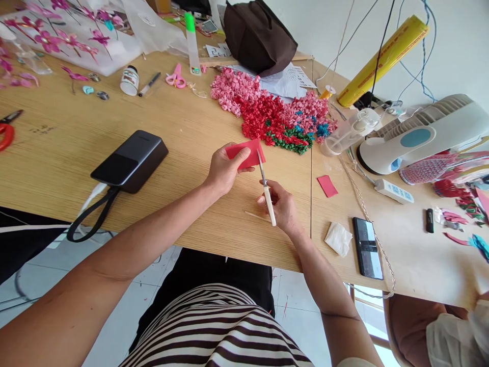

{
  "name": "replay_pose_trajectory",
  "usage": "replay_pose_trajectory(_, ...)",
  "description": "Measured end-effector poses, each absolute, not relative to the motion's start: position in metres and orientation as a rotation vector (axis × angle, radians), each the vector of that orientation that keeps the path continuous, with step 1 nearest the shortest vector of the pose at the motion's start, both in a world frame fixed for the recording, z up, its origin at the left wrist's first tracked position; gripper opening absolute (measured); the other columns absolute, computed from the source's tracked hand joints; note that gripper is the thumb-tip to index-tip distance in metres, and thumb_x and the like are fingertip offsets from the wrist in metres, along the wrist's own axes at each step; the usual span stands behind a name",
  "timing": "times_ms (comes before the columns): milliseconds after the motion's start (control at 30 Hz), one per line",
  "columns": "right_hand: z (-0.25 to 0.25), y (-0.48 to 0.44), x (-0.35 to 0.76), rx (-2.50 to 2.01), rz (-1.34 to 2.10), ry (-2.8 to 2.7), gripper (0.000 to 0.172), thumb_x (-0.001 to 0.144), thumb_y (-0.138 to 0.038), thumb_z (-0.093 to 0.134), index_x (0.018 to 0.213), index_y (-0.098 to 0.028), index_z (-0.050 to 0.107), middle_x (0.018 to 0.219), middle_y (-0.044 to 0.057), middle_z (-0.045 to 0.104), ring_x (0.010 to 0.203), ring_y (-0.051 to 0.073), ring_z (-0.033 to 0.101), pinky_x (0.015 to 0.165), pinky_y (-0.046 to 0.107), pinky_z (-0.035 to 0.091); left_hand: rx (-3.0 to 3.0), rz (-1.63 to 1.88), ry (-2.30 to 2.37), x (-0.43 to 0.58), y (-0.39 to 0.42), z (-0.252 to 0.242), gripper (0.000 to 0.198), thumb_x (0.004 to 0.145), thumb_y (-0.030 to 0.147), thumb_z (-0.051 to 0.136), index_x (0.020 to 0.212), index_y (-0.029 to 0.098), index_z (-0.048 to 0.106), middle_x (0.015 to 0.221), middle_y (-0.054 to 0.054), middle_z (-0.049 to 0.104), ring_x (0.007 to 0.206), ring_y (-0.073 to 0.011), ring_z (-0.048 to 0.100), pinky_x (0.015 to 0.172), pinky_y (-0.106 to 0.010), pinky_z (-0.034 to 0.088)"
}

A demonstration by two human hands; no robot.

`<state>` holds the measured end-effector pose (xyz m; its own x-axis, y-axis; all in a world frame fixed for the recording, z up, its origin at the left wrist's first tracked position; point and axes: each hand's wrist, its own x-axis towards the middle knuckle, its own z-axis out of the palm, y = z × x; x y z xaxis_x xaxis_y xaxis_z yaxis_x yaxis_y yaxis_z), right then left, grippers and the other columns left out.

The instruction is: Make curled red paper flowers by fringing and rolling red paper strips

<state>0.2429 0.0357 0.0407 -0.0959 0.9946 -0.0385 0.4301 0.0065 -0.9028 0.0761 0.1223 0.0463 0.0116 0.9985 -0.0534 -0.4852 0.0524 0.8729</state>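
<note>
Risk of a nick to left fingers (236, 159) pinching red paper (247, 154), from a slip of scissors (268, 203) clenched in right fingers (267, 200) just beside them.

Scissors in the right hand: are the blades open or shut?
Shut, or nearly: the scissors in the right hand show a single narrow blade line, with no gap visible, its tip at the red paper.

Head camera looks down on left hand (223, 168) and right hand (278, 206).
</note>
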Motion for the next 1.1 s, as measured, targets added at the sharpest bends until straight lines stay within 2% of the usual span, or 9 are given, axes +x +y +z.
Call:
replay_pose_trajectory(167, 0.0393, 0.0365, 0.2436, -1.485, 1.064, -1.598, 0.064, 0.082, -0.065, 0.071, 0.123, -0.015, 0.064, 0.069, -0.005, 0.050, 0.060, 0.010, 0.040, 0.055, 0.025, 0.032, 0.758, 1.382, 0.830, 0.0771, 0.1211, 0.0492, 0.048, 0.056, 0.044, 0.091, 0.079, 0.017, 0.059, 0.077, 0.002, 0.067, 0.070, -0.0118, 0.064, 0.057, -0.023, 0.061)
replay_pose_trajectory(433, 0.0318, 0.0380, 0.2459, -1.478, 1.076, -1.578, 0.053, 0.086, -0.057, 0.070, 0.121, -0.018, 0.067, 0.068, -0.004, 0.051, 0.058, 0.010, 0.041, 0.054, 0.025, 0.033, 0.758, 1.380, 0.834, 0.0768, 0.1218, 0.0485, 0.045, 0.058, 0.042, 0.090, 0.079, 0.018, 0.059, 0.078, 0.001, 0.067, 0.070, -0.0118, 0.065, 0.057, -0.022, 0.061)
replay_pose_trajectory(733, 0.0377, 0.0378, 0.2449, -1.482, 1.044, -1.592, 0.062, 0.083, -0.062, 0.071, 0.124, -0.016, 0.065, 0.070, -0.004, 0.051, 0.060, 0.011, 0.041, 0.055, 0.026, 0.034, 0.784, 1.368, 0.786, 0.0775, 0.1209, 0.0444, 0.047, 0.058, 0.044, 0.090, 0.078, 0.018, 0.057, 0.074, 0.002, 0.066, 0.069, -0.0121, 0.066, 0.056, -0.023, 0.062)
replay_pose_trajectory(1100, 0.0330, 0.0387, 0.2468, -1.472, 1.074, -1.575, 0.052, 0.086, -0.057, 0.069, 0.121, -0.018, 0.066, 0.071, -0.003, 0.054, 0.059, 0.011, 0.042, 0.054, 0.026, 0.035, 0.793, 1.362, 0.773, 0.0780, 0.1219, 0.0415, 0.046, 0.060, 0.044, 0.090, 0.078, 0.018, 0.056, 0.075, 0.002, 0.066, 0.070, -0.0124, 0.066, 0.056, -0.023, 0.062)
